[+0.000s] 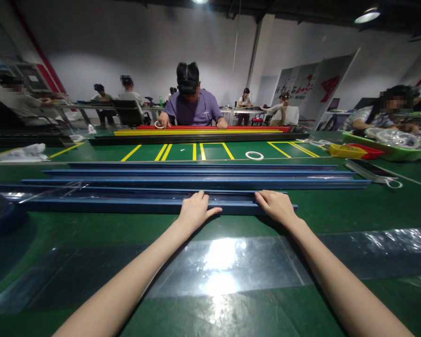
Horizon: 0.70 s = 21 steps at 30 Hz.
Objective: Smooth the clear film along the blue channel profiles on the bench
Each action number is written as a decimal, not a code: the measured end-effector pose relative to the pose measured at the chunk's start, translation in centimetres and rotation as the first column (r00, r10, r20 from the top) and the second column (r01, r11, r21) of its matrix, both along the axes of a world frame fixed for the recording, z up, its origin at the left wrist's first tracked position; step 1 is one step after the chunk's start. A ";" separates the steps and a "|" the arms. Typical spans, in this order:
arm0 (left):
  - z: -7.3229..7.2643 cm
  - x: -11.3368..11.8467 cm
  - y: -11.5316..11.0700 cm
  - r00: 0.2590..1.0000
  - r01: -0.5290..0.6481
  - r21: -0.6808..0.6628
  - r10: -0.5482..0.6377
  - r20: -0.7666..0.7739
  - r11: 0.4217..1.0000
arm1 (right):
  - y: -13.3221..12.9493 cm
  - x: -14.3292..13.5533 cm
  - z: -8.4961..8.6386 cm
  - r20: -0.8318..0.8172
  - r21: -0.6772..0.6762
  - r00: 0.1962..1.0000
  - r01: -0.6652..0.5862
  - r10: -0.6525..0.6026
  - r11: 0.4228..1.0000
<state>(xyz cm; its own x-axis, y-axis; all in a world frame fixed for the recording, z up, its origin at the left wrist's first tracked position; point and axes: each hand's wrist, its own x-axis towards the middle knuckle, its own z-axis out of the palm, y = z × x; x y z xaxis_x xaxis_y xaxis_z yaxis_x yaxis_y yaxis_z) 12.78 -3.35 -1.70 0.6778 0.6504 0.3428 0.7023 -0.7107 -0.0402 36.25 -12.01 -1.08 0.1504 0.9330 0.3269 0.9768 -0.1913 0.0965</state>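
A long blue channel strip with raised edges lies across the green table in front of me. My left hand grips it right of its middle, fingers over the trough and thumb stretched along the near edge. Close to the strip's right end, my right hand is closed on it, with the fingertips at the trough; part of its grip is hidden. Between my forearms and below the strip, a clear plastic film lies flat and reflects the ceiling light.
Several more blue channel strips lie parallel behind. Beyond are a white ring and yellow tape lines. A phone-like device, a yellow tray and a green bin stand right. Opposite, a person handles red, yellow and black strips.
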 end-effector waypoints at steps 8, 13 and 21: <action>-0.6 0.1 0.2 1.000 0.008 0.094 -0.006 -0.022 0.995 | 0.0 -0.1 -0.3 0.026 0.037 1.000 -0.001 0.000 0.999; -1.4 -0.1 0.3 0.994 0.084 0.181 -0.094 0.051 0.980 | 0.0 -0.1 -0.3 0.029 0.043 1.000 0.010 -0.011 0.999; -1.9 -0.3 0.6 0.979 0.160 0.224 -0.183 0.086 0.961 | 0.0 -0.1 0.0 0.025 -0.026 0.999 0.021 -0.020 0.999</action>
